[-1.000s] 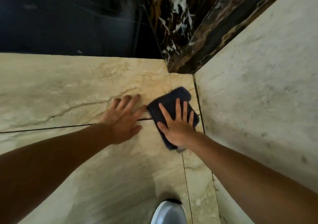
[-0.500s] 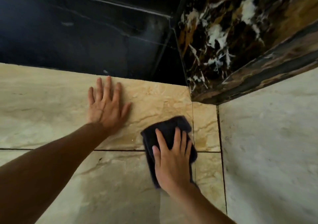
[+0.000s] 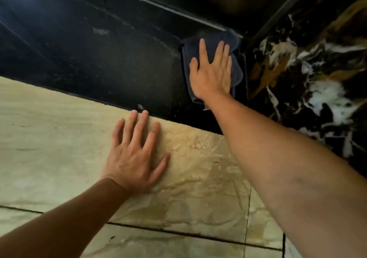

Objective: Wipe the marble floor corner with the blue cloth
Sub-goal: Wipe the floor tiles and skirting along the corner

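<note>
The dark blue cloth (image 3: 234, 45) lies flat on the black marble floor (image 3: 103, 59), pushed into the far corner where the black slab meets the veined wall. My right hand (image 3: 212, 75) presses flat on the cloth with fingers spread, covering most of it. My left hand (image 3: 135, 154) rests palm down on the beige marble floor (image 3: 49, 138), fingers spread, its fingertips at the edge of the black slab. It holds nothing.
A black marble wall with white and gold veins (image 3: 309, 75) rises on the right. A dark ledge (image 3: 158, 5) runs along the back. Dark grout lines (image 3: 178, 232) cross the beige tiles near me.
My right hand has slid the cloth forward off the beige tile onto the black marble, into the corner. My left hand stays flat on the beige tile, and the view has moved forward.
</note>
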Demonstrator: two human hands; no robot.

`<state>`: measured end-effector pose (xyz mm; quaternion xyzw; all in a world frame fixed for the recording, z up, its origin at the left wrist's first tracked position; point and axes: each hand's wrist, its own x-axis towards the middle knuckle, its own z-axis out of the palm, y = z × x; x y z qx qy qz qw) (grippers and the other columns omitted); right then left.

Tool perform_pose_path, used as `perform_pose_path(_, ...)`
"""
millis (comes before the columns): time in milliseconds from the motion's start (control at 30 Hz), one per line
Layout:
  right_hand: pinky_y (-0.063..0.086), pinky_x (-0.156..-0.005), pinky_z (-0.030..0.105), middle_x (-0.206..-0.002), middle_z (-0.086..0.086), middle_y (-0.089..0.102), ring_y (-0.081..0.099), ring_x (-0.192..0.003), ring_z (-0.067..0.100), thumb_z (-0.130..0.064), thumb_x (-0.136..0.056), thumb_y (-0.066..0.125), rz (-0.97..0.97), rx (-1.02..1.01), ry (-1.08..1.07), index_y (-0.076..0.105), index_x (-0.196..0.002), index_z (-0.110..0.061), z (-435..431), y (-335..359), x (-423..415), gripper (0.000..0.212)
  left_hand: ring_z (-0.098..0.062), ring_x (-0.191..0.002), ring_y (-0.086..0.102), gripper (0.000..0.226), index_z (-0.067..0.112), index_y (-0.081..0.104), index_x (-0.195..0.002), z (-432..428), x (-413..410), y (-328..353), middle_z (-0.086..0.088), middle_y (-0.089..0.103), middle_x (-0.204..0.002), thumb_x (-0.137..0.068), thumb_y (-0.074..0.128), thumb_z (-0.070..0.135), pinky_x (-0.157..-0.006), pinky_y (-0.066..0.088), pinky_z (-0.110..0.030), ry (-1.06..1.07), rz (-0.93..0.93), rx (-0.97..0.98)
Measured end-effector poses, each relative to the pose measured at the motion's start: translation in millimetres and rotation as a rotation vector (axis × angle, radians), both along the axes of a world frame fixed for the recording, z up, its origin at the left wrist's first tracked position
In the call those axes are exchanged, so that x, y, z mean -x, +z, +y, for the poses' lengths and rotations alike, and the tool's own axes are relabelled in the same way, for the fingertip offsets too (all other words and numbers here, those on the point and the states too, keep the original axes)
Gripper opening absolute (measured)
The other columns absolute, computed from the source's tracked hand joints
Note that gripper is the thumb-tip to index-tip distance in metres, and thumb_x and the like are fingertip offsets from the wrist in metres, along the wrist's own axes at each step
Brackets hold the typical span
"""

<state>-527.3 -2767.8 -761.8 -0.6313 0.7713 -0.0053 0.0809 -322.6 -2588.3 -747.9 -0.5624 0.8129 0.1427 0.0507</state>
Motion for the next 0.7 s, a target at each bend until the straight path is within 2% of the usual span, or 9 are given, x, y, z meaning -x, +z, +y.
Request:
perform_pose_path(133,0.005,-0.125,0.049,-0.168,0.02,0.006,0.001,-0.156,0.036,-0.053,-0.101,0.021,0.03,0.011,0.069,0.012,-0.16,-0.032,-3.0,0.0,7.3,0.063,-0.043,-0.152,0.016,0.082,0.011,0.037,-0.152,-0.8,-0.2,1.2,-0.025,0.025,-0.162,-0.091,0.029,0.065,-0.119,0.018,-0.059,-0.01,-0.001,-0.006)
perform_pose_path(333,0.016,-0.123,0.052,-0.167,0.02,0.013,0.01,-0.155,0.037,-0.052,-0.101,0.026,-0.003,0.049,-0.019,0.02,-0.159,-0.031,151.7,4.0,-8.5,0.062,-0.045,-0.148,0.026,0.082,0.006,0.049,-0.144,0.0,1.2,-2.5,-0.028,0.034,-0.157,-0.088,0.035,0.063,-0.116,0.025,-0.062,0.018,0.031,0.033)
perform_pose_path(400,0.018,-0.122,0.053,-0.166,0.022,0.016,0.014,-0.154,0.039,-0.051,-0.1,0.031,0.007,0.043,-0.058,0.024,-0.158,-0.031,169.9,3.1,-12.7,0.061,-0.046,-0.148,0.026,0.082,0.007,0.049,-0.144,-1.1,1.9,-0.6,-0.028,0.033,-0.157,-0.087,0.037,0.064,-0.116,0.023,-0.061,0.021,0.027,0.032)
perform_pose_path(500,0.017,-0.122,0.053,-0.164,0.026,0.02,0.018,-0.152,0.041,-0.051,-0.097,0.031,0.018,0.079,-0.098,0.027,-0.157,-0.034,129.5,-0.6,-17.6,0.062,-0.046,-0.148,0.025,0.081,0.007,0.046,-0.145,1.0,-0.1,1.4,-0.029,0.032,-0.158,-0.087,0.039,0.062,-0.118,0.02,-0.06,0.005,0.015,0.027)
perform_pose_path(700,0.003,-0.125,0.05,-0.168,0.02,0.009,0.004,-0.155,0.036,-0.055,-0.098,0.025,-0.035,0.045,-0.098,0.017,-0.158,-0.037,-19.9,1.3,-0.6,0.064,-0.047,-0.147,0.026,0.081,0.005,0.047,-0.145,1.8,7.9,-4.0,-0.029,0.033,-0.157,-0.088,0.035,0.062,-0.118,0.02,-0.06,0.034,0.054,0.078)
